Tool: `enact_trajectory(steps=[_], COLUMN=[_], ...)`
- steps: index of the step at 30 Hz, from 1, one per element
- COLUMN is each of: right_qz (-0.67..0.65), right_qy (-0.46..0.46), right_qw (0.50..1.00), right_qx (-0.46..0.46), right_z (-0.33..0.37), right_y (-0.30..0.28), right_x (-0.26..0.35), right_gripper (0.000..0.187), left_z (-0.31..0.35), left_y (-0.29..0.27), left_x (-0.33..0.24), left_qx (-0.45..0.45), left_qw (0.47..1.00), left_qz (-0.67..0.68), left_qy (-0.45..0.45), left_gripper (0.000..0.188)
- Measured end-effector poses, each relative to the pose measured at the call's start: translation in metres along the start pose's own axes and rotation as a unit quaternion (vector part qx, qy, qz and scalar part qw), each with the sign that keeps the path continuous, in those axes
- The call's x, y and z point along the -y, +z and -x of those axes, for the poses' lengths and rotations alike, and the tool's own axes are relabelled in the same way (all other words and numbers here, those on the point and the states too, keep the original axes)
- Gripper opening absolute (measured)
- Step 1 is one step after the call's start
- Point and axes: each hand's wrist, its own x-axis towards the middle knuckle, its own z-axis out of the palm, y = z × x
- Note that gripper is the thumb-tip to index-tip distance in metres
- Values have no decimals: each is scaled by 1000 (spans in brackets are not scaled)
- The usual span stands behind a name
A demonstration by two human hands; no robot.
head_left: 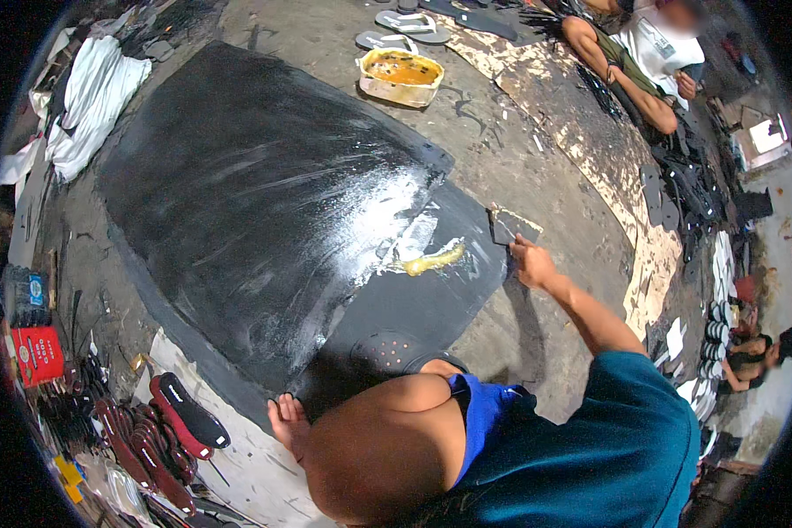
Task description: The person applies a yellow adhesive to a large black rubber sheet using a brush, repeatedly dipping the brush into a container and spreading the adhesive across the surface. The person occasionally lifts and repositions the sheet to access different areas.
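On the floor lies a large black sheet, with a wet, shiny film over its middle and right. A yellowish streak of glue sits on the grey-black right part. My right hand grips a flat, dark, square spreader with pale residue along its far edge, at the sheet's right border. My left hand rests at the near edge of the sheet, its visible fingers stretched out and holding nothing; my bent knee hides part of it.
Beyond the sheet stands a cut-down tub of orange-yellow glue, near grey slippers. A person sits at the far right. Shoe soles lie at the left beside a red box. White cloth is far left.
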Motion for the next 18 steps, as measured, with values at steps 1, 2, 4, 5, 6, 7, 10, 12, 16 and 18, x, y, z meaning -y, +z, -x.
enact_trajectory(steps=[1,2,4,5,6,7,10,12,16,18], right_qz=[-16,-60,-165,-169,-178,-181,-228,-268,-591,-664], right_qy=[-9,39,97,101,105,114,105,206,268,332], right_qw=[999,995,975,980,972,949,959,940,752,668], right_qx=[37,64,117,-1,-116,-231,-128,-50,-112,-63], right_z=[-3,-9,-57,-79,-101,-122,-198,-237,-308,-273], right_y=[-9,-21,-49,-48,-40,-28,21,61,24,36], right_x=[-10,-20,13,35,56,63,48,65,44,78], right_gripper=[45,40,32,30,29,29,34,39,41,44], left_z=[6,13,-3,-26,-38,-25,25,46,46,60], left_y=[10,18,-2,-39,-64,-44,33,47,76,67], left_x=[7,16,11,15,11,11,24,4,-7,-21], left_qx=[-5,-12,70,151,228,167,12,-79,15,2], left_qw=[1000,998,994,983,967,978,988,980,958,953], left_qz=[26,55,71,82,87,91,103,85,167,185], left_qy=[1,3,44,58,73,80,113,160,230,239], left_gripper=[59,58,48,46,44,38,24,17,11,12])
